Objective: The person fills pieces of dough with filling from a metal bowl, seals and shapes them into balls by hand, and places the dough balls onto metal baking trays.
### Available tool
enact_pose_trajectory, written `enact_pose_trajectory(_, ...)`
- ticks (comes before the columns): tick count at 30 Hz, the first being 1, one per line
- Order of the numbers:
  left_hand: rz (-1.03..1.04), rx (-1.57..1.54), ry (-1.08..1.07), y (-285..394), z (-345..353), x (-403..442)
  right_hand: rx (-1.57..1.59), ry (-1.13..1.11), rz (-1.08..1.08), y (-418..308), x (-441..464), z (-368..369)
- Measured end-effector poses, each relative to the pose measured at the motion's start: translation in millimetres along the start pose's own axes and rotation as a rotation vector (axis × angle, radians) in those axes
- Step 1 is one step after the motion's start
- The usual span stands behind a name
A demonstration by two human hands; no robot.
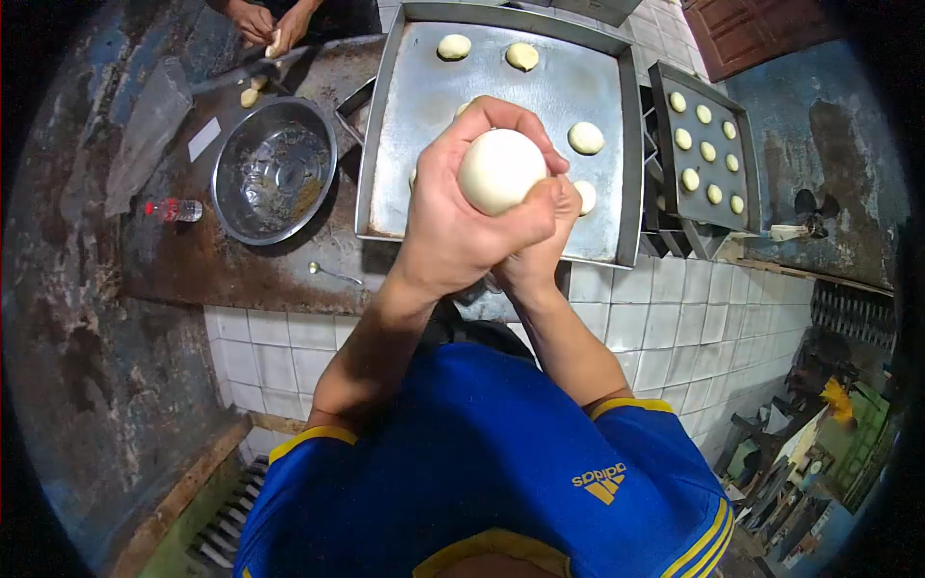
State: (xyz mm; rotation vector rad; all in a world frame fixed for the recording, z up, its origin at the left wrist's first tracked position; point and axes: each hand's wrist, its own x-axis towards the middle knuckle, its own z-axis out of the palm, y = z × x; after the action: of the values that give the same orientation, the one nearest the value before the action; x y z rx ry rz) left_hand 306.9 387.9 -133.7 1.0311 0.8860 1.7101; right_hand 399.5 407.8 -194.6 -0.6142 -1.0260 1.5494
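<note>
A smooth, pale dough ball [502,171] bulges up between my two hands, held above the front of a large metal baking tray [414,116]. My left hand [453,217] wraps round it from the left, with the thumb crossing its lower right side. From below and the right, my right hand [544,236] cups it, partly hidden behind the left one. On the tray lie several dough rounds, among them one at the right [586,138] and one at the back [522,56]. Another round [584,197] sits just right of my hands.
Left of the tray stands a steel bowl [226,183] with brown crumbs inside. A spoon [335,274], a red-capped bottle [173,210] and a plastic bag [149,135] lie around it. Another person's hands [270,24] work dough at the back left. At right is a second filled tray [694,169].
</note>
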Motion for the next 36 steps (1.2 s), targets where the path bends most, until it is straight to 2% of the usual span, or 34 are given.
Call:
enact_pose_trajectory(1,0.000,-0.005,0.001,-2,0,0,0.005,-0.002,-0.009,-2,4,-6)
enact_pose_trajectory(3,0.040,0.002,0.044,4,1,2,0.063,-0.273,0.067,-20,13,-13)
enact_pose_trajectory(4,0.019,-0.099,0.071,13,3,2,0.045,-0.383,0.060,-35,17,-12)
enact_pose_trajectory(5,0.021,-0.099,0.073,14,3,2,0.045,-0.386,0.061,-45,14,-5)
enact_pose_trajectory(6,0.122,-0.095,-0.039,15,2,1,0.176,-0.269,0.196,-53,8,2)
enact_pose_trajectory(8,0.144,-0.120,-0.111,3,5,-5,0.293,-0.128,0.331,-51,4,-6)
enact_pose_trajectory(10,0.169,-0.038,-0.146,-10,-10,-9,0.014,-0.384,0.129,-21,5,-40)
enact_pose_trajectory(13,-0.056,0.252,0.084,0,-35,-12,-0.545,-0.893,0.314,-78,46,-48)
enact_pose_trajectory(15,0.041,0.444,0.067,-51,-66,-2,-0.722,-0.517,0.425,-81,51,-56)
enact_pose_trajectory(17,0.000,0.617,-0.051,-80,-65,8,-0.650,-0.485,0.172,-67,58,-45)
enact_pose_trajectory(19,-0.071,0.584,-0.097,-99,-58,21,-0.822,-0.543,0.162,-54,72,-52)
enact_pose_trajectory(21,0.014,0.617,-0.051,-124,-60,38,-0.908,-0.522,0.113,-37,88,-63)
enact_pose_trajectory(22,0.007,0.667,-0.053,-135,-61,46,-0.815,-0.495,0.150,-25,99,-75)
enact_pose_trajectory(23,-0.002,0.721,-0.051,-144,-63,53,-0.694,-0.485,0.289,-20,114,-82)
enact_pose_trajectory(24,-0.027,0.789,-0.057,-147,-67,57,-0.700,-0.459,0.294,-6,129,-95)
enact_pose_trajectory(25,-0.174,0.877,-0.087,-135,-72,57,-0.703,-0.431,0.294,12,143,-107)
enact_pose_trajectory(26,-0.153,0.885,-0.017,-132,-79,55,-0.705,-0.436,0.291,26,153,-113)
enact_pose_trajectory(28,-0.113,0.875,0.102,-124,-94,46,-1.125,-0.533,0.166,52,170,-126)
enact_pose_trajectory(31,-0.105,0.864,0.166,-105,-120,25,-1.637,-0.978,-0.302,82,178,-137)
enact_pose_trajectory(32,-0.113,0.865,0.169,-98,-129,17,-1.632,-0.983,-0.296,87,177,-134)
enact_pose_trajectory(34,-0.113,0.790,0.276,-84,-144,-1,-1.793,-1.046,-0.470,95,171,-129)
enact_pose_trajectory(36,-0.120,0.777,0.329,-77,-160,-18,-1.815,-1.035,-0.485,103,166,-128)
